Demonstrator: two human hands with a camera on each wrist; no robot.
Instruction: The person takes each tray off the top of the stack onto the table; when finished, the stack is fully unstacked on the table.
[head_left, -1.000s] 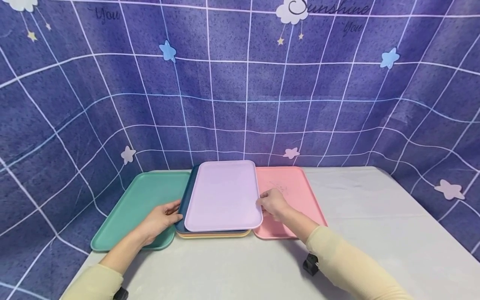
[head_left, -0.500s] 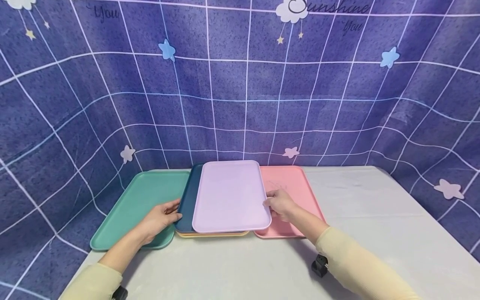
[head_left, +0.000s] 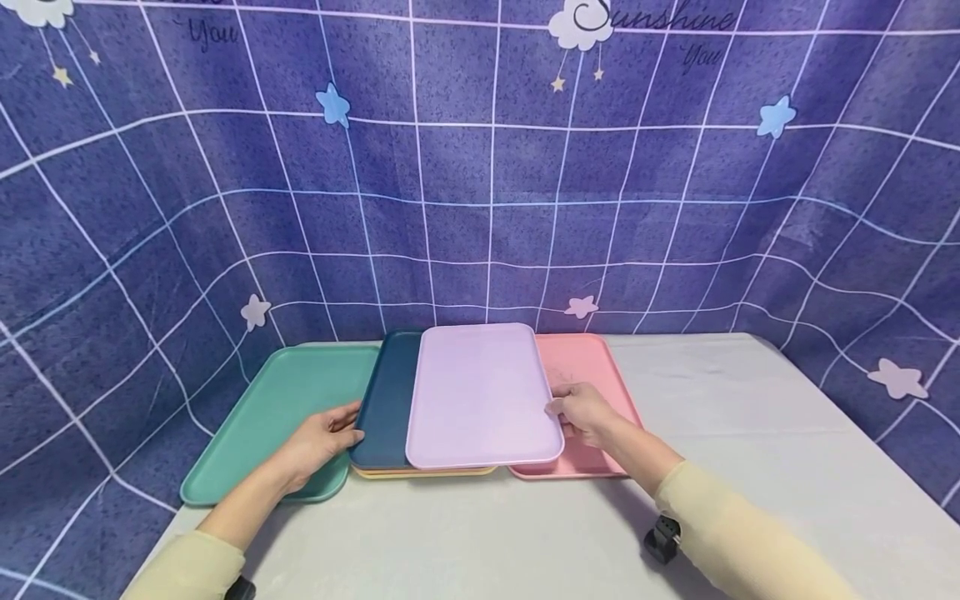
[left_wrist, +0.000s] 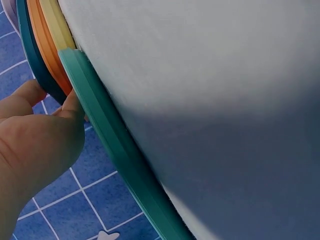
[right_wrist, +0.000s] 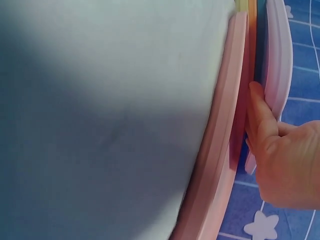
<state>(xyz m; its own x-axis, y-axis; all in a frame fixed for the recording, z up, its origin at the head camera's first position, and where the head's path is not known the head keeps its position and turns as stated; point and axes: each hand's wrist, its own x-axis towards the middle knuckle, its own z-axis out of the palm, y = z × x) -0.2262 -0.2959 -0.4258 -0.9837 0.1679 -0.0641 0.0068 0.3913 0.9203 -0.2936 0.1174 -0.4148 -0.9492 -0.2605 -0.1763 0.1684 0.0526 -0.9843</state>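
My right hand [head_left: 588,412] grips the right edge of a lavender tray [head_left: 480,396], thumb above and fingers below. That tray lies shifted to the right over a dark blue tray [head_left: 386,404], overhanging a pink tray [head_left: 596,367]. At the dark blue tray's left edge, my left hand [head_left: 321,443] holds on with thumb and fingers. Under the dark blue tray, the left wrist view shows an orange tray [left_wrist: 44,45] and a yellow tray [left_wrist: 57,22]. A green tray [head_left: 273,417] lies flat beneath my left hand.
The trays rest on a table with a pale cloth [head_left: 720,417]. Behind and at both sides hangs a blue-purple curtain [head_left: 457,225] with a grid and stars. A black wrist device [head_left: 663,539] shows beside the right sleeve.
My right hand has drawn the lavender tray to the right, baring more of the dark blue tray. My left hand has stayed at the stack's left edge.
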